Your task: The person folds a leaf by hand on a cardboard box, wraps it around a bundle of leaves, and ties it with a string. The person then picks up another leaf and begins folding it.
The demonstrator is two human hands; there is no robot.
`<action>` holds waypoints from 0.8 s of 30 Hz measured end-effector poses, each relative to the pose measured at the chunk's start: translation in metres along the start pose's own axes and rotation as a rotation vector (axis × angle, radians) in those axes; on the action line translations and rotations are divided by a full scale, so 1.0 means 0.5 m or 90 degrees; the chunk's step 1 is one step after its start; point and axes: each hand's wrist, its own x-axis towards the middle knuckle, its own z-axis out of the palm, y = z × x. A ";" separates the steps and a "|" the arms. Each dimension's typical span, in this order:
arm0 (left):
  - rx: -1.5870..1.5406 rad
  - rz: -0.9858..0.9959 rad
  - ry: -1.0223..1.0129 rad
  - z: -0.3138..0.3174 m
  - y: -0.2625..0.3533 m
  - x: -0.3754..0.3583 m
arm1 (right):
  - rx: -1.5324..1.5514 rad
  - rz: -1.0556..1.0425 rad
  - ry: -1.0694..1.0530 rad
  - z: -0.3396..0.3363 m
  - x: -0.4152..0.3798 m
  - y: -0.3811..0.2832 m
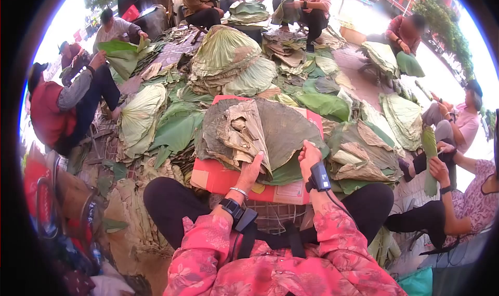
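Note:
A broad, dark brown-green dried lotus leaf (291, 127) is spread on a red cardboard box (208, 174) in front of my knees. On its left half lies a crumpled, pale brown folded leaf (241, 127). My left hand (250, 171) grips the near edge of the folded leaf, thumb on top and the other fingers partly hidden beneath. At the right edge of the dark leaf, my right hand (310, 155) is closed, its fingertips pinching the rim. A greener leaf (286, 172) shows below, between my hands.
Beyond the box rises a tall stack of lotus leaves (223, 57). Loose green leaves (179, 127) lie left, and a brown leaf pile (361, 158) sits right. Several people sit around, some holding leaves. A bag (416, 283) is at lower right.

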 end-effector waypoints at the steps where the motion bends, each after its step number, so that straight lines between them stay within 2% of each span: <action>1: -0.011 -0.001 -0.016 -0.003 -0.002 0.001 | -0.041 -0.108 -0.025 0.019 -0.006 0.002; 2: 0.054 0.015 -0.047 -0.008 -0.003 0.002 | -0.082 -0.214 -0.048 0.036 -0.015 0.009; 3: 0.078 0.009 -0.084 -0.010 0.001 0.001 | -0.099 -0.412 -0.157 0.061 -0.060 0.008; 4: 0.103 0.003 -0.121 -0.010 0.009 -0.003 | -0.275 -0.459 -0.231 0.080 -0.136 -0.019; 5: 0.129 -0.004 -0.160 -0.012 0.012 -0.008 | -0.367 -0.601 -0.337 0.093 -0.195 -0.028; 6: 0.130 -0.035 -0.177 -0.015 0.012 -0.009 | -0.425 -0.582 -0.487 0.096 -0.226 -0.024; 9: 0.318 0.206 -0.168 -0.028 -0.027 0.000 | -0.478 -0.751 -0.695 0.097 -0.238 0.000; 10: 0.380 0.285 -0.162 -0.034 -0.032 0.000 | -0.455 -0.807 -0.575 0.092 -0.242 0.007; 13: 0.102 -0.038 -0.055 -0.017 0.009 -0.007 | -0.245 -0.389 -0.385 0.043 -0.226 0.005; 14: 0.097 -0.067 -0.036 -0.014 0.010 -0.005 | -0.151 -0.279 -0.304 0.012 -0.201 0.014; 15: 0.081 -0.042 -0.020 -0.010 0.007 -0.004 | -0.057 -0.172 -0.219 -0.019 -0.176 0.028; 18: 0.025 -0.007 -0.005 -0.010 -0.009 -0.003 | -0.053 0.009 0.100 -0.094 -0.166 0.053; 21: 0.001 -0.018 0.016 -0.011 -0.029 0.009 | -0.103 -0.150 0.153 -0.124 -0.119 0.102; 22: 0.004 -0.011 0.019 -0.011 -0.024 0.007 | -0.102 -0.162 0.153 -0.127 -0.112 0.100; 24: -0.024 -0.031 0.019 -0.012 -0.030 0.010 | -0.035 -0.087 0.171 -0.129 -0.129 0.072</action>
